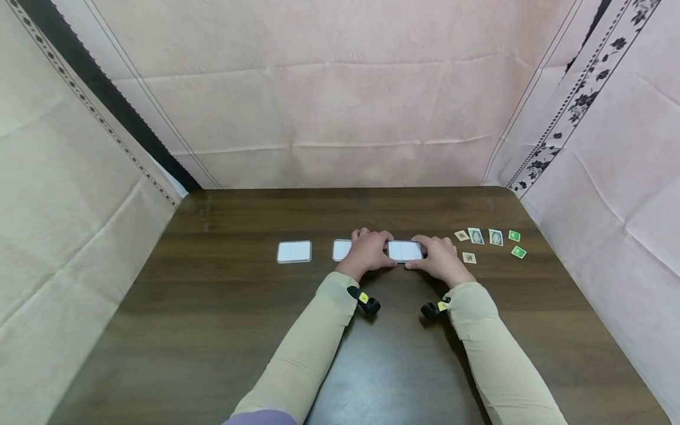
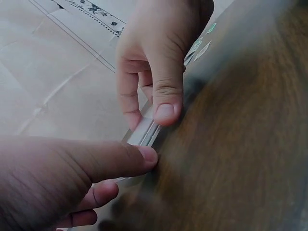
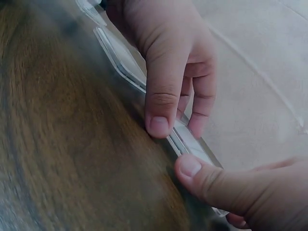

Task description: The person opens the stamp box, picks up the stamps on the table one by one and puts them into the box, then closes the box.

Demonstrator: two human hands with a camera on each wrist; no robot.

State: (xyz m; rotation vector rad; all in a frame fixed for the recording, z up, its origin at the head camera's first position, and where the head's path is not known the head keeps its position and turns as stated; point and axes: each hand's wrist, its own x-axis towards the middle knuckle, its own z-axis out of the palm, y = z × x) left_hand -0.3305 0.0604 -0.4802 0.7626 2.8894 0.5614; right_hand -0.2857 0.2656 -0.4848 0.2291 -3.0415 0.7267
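Both hands are at a flat white rectangular case with clear edges (image 1: 405, 251) on the table. My left hand (image 1: 368, 252) pinches its left end between thumb and fingers, and my right hand (image 1: 441, 260) does the same at the right end. Both wrist views show the thumbs along the near edge of the case (image 3: 192, 144), with fingers at its far side. A similar white case (image 1: 341, 249) lies partly hidden behind the left hand. Farther left rests a third white case (image 1: 294, 252), untouched.
Several small stamp-like pieces lie right of the right hand: blue-and-white ones (image 1: 475, 236), green ones (image 1: 518, 252) and beige ones (image 1: 469, 258). The brown wooden table (image 1: 212, 330) meets a pale hanging cloth (image 1: 340, 118) at its back edge.
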